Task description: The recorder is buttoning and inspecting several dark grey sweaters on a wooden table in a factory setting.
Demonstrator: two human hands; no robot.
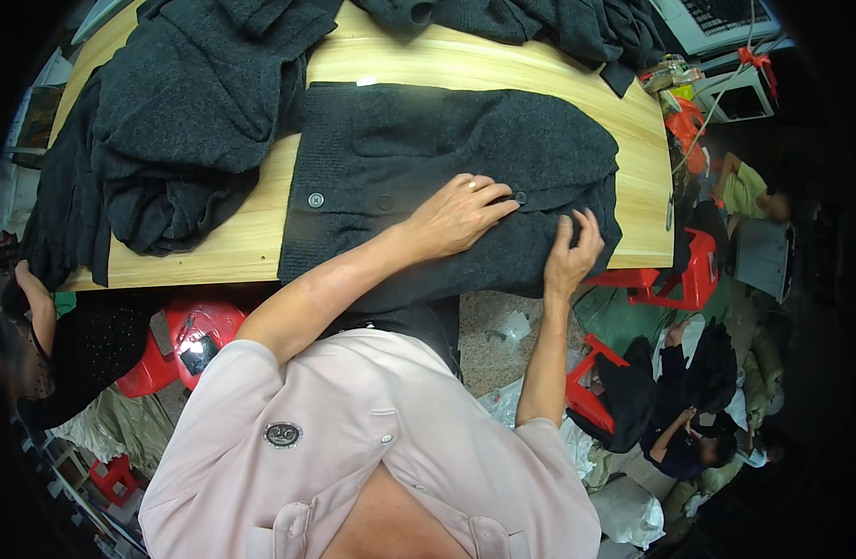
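A dark grey knitted cardigan point(391, 144) lies flat near the front edge of the table, its lower part hanging over toward me. Round buttons run along its front band, one point(316, 200) at the left and another point(520, 197) by my fingertips. My left hand point(458, 216), with a ring on one finger, reaches across the cardigan; its thumb and forefinger come together at the band beside that right-hand button. Farther right, my right hand point(574, 256) is at the cardigan's near right part, thumb and fingers apart and holding nothing.
Dark grey garments are heaped on the wooden table point(353, 61) at the left point(186, 121) and far side point(558, 28). A person's hand point(32, 284) touches the left heap's edge. Red stools point(693, 270) stand around. Other people point(749, 191) sit at the right.
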